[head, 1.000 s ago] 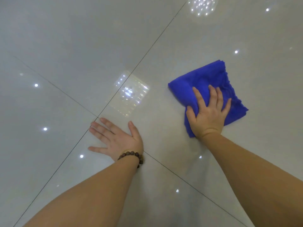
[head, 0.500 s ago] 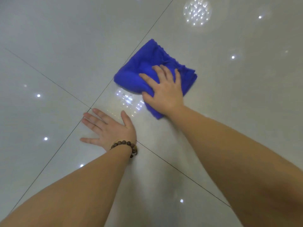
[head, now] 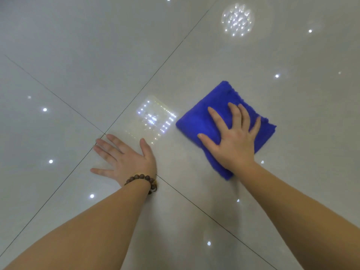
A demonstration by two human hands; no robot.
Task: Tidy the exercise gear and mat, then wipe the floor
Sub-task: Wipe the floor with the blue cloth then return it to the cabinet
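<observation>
A folded blue cloth point(head: 200, 121) lies flat on the glossy pale tiled floor point(head: 97, 55), right of centre. My right hand point(head: 233, 139) presses down on the cloth with fingers spread, covering its near half. My left hand point(head: 124, 156) rests palm-down on the bare floor to the left, fingers apart, holding nothing. A brown bead bracelet point(head: 142, 179) circles the left wrist. No exercise gear or mat is in view.
Dark grout lines cross beside my left hand's fingertips point(head: 105, 133). Ceiling lights reflect in the tiles: a square patch point(head: 153, 119) between the hands and a round one point(head: 237, 19) at the far right.
My right hand slid the cloth left and away across the grout line, then back right and nearer. My left hand stayed planted on the floor.
</observation>
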